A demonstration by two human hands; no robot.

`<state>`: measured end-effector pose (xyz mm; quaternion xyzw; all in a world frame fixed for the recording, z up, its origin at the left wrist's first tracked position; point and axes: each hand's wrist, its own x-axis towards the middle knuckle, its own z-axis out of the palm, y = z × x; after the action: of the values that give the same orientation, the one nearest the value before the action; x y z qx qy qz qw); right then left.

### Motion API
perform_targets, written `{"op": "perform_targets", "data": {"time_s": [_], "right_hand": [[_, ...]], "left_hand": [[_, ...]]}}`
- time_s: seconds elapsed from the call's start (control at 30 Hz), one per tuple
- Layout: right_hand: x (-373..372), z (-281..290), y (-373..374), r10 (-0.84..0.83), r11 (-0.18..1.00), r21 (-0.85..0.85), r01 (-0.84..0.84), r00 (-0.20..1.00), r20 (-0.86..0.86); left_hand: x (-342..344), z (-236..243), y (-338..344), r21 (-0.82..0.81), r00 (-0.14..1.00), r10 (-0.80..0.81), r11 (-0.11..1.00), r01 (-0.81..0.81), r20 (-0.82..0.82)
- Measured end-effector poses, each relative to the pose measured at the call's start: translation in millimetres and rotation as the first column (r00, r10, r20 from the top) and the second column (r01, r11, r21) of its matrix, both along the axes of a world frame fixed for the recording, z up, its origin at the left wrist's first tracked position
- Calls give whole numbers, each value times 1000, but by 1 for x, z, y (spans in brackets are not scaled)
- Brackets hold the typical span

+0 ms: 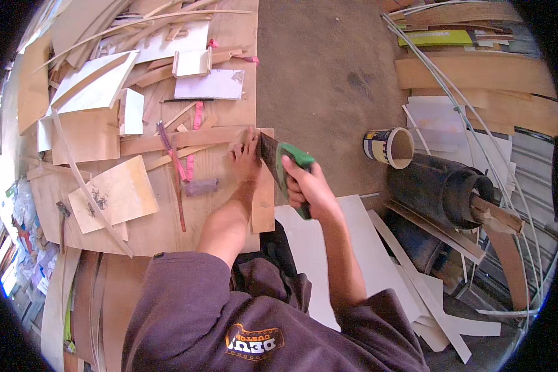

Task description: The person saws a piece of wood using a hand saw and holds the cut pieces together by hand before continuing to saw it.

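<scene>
My right hand point(311, 189) is wrapped round the green handle of a hand saw point(268, 150). The blade points away from me and meets a narrow wooden strip point(214, 136) near its right end, at the table's right edge. Just left of the blade, my left hand point(246, 160) lies on the strip with its fingers stretched out. Under my left wrist, a short plank point(263, 208) runs along the table edge toward me. A pink measuring tape point(198, 116) crosses the strip's line left of my hand, near a grey cylinder point(202, 187).
Wood offcuts and white boards point(209, 84) crowd the table's far side. A hammer point(62, 214) and a square board with small nails point(121, 195) lie at left. On the floor at right are a bucket point(378, 146), a black roll point(440, 189) and white sheets point(322, 248).
</scene>
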<state>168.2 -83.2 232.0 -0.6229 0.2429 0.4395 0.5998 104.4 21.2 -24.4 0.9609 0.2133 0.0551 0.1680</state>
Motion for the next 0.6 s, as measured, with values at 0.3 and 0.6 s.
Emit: {"op": "perform_targets", "data": {"time_s": [0.3, 0.6], "right_hand": [[36, -50, 37, 22, 998, -58, -17, 995, 94], [42, -91, 62, 33, 999, -41, -24, 968, 251]], "left_hand": [[13, 11, -11, -42, 995, 1, 999, 3, 102], [8, -8, -11, -261, 992, 9, 965, 23, 124]]}}
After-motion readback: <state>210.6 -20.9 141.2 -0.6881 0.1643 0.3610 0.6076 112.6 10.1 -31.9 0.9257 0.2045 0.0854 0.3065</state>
